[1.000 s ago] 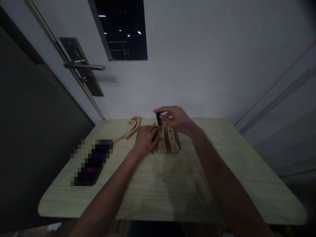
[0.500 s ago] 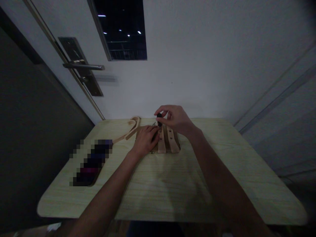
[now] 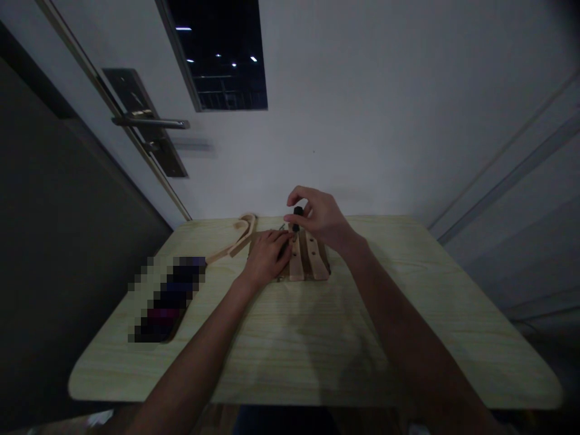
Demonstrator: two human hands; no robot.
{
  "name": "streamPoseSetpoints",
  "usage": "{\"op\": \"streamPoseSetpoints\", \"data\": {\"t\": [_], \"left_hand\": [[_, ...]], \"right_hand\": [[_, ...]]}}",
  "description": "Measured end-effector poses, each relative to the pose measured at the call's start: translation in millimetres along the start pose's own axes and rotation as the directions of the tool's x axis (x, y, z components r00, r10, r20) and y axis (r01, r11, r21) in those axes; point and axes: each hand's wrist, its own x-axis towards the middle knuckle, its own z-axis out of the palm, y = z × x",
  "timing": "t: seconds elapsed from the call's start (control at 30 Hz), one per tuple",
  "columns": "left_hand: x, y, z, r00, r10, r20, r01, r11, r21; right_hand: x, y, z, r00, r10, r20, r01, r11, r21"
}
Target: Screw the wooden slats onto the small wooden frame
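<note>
In the middle of the table lies a wooden piece [image 3: 296,269] with dark holes, beside a second, similar wooden piece [image 3: 318,263]. My left hand [image 3: 267,257] rests over the left side of these parts, thumb and fingers around the near piece, fingertips by its upper hole. A short black-handled screwdriver [image 3: 298,211] stands nearly upright over that hole. My right hand [image 3: 319,216] is at its handle, thumb in front and a finger behind, with the index finger curled apart above. The screwdriver's tip and any screw are too small and dark to make out.
A curved wooden hook-like part [image 3: 244,232] lies left of my left hand. A blurred-out dark phone-like object [image 3: 170,302] is further left on the pale wooden table [image 3: 272,338]. Behind the table stands a white door with a metal handle [image 3: 154,122] and window.
My right hand has risen slightly, and its index finger has lifted off the black handle. The screwdriver leans a little more to the right. My left hand stays in place.
</note>
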Motion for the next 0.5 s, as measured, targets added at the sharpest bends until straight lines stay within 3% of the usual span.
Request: {"op": "streamPoseSetpoints", "data": {"t": [0.27, 0.5], "left_hand": [[-1.1, -3.8, 2.1, 1.000, 0.010, 0.000, -0.010, 1.000, -0.003], [-0.6, -3.3, 2.6, 1.000, 0.012, -0.015, -0.012, 1.000, -0.001]], "right_hand": [[-1.8, -0.5, -5.3, 0.990, 0.054, 0.127, -0.061, 0.997, 0.049], [-1.2, 2.2, -5.6, 0.997, 0.033, 0.069, -0.029, 0.998, -0.061]]}}
